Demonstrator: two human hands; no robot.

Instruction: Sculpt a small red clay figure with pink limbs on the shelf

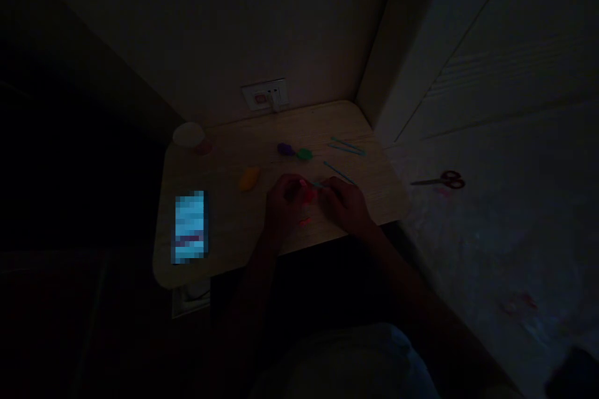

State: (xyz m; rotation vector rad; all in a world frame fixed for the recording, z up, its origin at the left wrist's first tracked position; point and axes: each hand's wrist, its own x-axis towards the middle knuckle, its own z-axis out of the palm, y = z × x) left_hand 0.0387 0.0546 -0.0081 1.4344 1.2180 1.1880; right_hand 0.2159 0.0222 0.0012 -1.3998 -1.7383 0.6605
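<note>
The left hand (282, 202), the nearer, holds a small, irregular, bright red piece (307, 193) in its grip, at about three o'clock, over the pale wood-grain surface (234, 230); dimness hides the piece's long axis and heading. The right hand (345, 202), just beside it, pinches a slim blue-green stick (319, 184) pointing towards nine o'clock, its long axis roughly nine-to-three.

The head-mounted camera faces forward and downward from above, with the worktop (234, 230) at mid-frame.

Phone (189, 227) on table (238, 230), scissors (436, 181) to right
</note>
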